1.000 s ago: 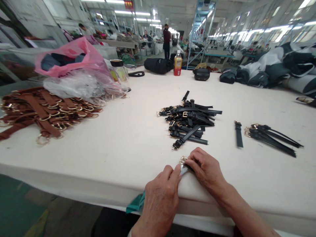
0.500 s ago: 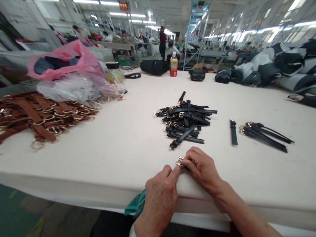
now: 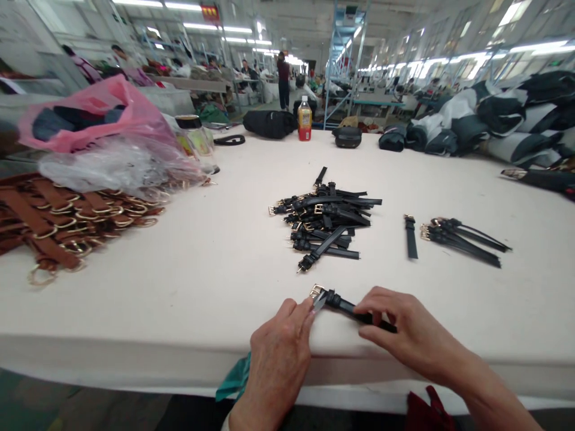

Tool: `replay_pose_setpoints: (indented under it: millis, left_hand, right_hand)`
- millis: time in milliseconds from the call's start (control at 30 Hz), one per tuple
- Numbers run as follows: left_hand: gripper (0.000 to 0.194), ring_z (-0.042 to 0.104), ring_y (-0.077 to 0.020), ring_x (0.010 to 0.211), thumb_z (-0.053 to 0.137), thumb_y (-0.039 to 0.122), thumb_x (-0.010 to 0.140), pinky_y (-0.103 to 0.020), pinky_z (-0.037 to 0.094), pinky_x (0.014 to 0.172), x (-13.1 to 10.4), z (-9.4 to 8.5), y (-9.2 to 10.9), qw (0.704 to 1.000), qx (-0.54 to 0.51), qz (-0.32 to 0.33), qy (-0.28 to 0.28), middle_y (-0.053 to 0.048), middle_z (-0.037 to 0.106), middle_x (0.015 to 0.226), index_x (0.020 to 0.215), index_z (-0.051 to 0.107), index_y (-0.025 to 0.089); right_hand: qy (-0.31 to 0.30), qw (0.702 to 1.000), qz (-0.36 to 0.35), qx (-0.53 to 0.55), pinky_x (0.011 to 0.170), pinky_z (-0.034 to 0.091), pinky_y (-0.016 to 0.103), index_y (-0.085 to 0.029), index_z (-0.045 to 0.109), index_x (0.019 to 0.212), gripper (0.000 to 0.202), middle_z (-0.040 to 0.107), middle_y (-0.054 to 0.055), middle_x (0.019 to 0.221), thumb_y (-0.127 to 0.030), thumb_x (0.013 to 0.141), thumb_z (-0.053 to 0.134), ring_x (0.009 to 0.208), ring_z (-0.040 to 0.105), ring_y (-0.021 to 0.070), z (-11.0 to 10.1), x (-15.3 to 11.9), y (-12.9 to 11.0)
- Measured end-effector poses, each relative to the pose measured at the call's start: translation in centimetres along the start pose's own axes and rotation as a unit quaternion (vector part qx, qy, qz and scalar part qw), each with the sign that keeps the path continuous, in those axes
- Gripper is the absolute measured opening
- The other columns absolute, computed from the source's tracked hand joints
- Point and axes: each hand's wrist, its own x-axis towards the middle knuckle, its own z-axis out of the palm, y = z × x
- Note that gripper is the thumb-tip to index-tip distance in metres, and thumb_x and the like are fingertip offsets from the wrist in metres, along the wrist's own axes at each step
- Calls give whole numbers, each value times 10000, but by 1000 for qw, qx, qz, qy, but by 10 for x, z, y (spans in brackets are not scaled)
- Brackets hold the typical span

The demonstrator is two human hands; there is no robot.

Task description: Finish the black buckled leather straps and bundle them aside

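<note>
A black buckle strap [image 3: 344,305] lies at a slant near the table's front edge, its gold buckle [image 3: 317,291] pointing left. My left hand [image 3: 281,347] is closed at the buckle end. Slim pointed metal blades, apparently thread snips [image 3: 319,301], stick out from its fingertips over the strap; the rest is hidden in the hand. My right hand [image 3: 399,323] has thumb and fingers on either side of the strap's tail. Just beyond is a heap of similar black straps [image 3: 330,221]. One single strap [image 3: 410,237] and a small bunch of straps [image 3: 467,239] lie to the right.
Brown straps with gold rings [image 3: 58,221] are piled at the left beside a pink plastic bag [image 3: 130,114]. Along the back stand a drink bottle [image 3: 304,120], a black pouch [image 3: 269,123] and a small black case [image 3: 347,137]. Dark and white rolled bundles [image 3: 498,120] fill the back right.
My right hand has moved right, from beside the buckle to the strap's tail. More of the strap and the metal blades now show. The view has shifted slightly.
</note>
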Motion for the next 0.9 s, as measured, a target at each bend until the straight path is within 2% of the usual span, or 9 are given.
replay_pose_setpoints:
  millis: [67, 133, 233, 400, 667, 900]
  left_hand:
    - [312, 614, -186, 757, 324, 270, 960, -314, 423, 668, -1, 0, -1, 1000, 0, 1, 0, -14, 595, 882, 1187, 538, 271]
    - [319, 615, -184, 765, 315, 277, 962, -313, 426, 678, -1, 1, -2, 1000, 1, 5, -1, -13, 597, 884, 1196, 532, 277]
    - [329, 616, -185, 758, 304, 289, 963, -316, 428, 673, -1, 2, -6, 1000, 3, 10, 0, -13, 597, 874, 1208, 523, 278]
    - [316, 621, -182, 778, 316, 294, 959, -311, 437, 679, -3, 3, -10, 1000, -1, 20, 0, -12, 603, 892, 1195, 526, 283]
    - [305, 636, -182, 744, 331, 265, 951, -299, 434, 629, 0, 4, -5, 999, 25, 20, 7, -13, 618, 891, 1162, 551, 277]
    - [314, 647, -181, 749, 352, 248, 945, -286, 439, 635, 1, 2, -2, 999, 51, 15, 4, -23, 639, 893, 1175, 566, 263]
  right_hand:
    - [65, 998, 4, -25, 696, 409, 266, -248, 670, 933, 159, 618, 2, 865, -245, 778, 636, 758, 559, 145, 16, 14, 1]
    - [104, 993, 1, -62, 736, 407, 286, -246, 663, 930, 166, 616, 10, 879, -272, 767, 645, 820, 559, 170, 31, 26, 0]
    - [137, 986, 8, -100, 760, 396, 300, -239, 656, 885, 124, 611, 17, 869, -303, 783, 624, 870, 553, 189, 44, 35, 1]
    - [171, 982, 11, -80, 762, 387, 288, -214, 618, 833, 70, 592, 15, 852, -250, 774, 610, 853, 532, 179, 52, 33, 6]
    - [190, 979, 11, -68, 703, 363, 275, -200, 526, 765, 86, 552, 6, 802, -198, 728, 603, 783, 495, 167, 58, 33, 9]
    - [172, 980, 15, -98, 690, 349, 273, -202, 544, 797, 116, 545, 12, 822, -297, 759, 597, 781, 503, 165, 54, 31, 5]
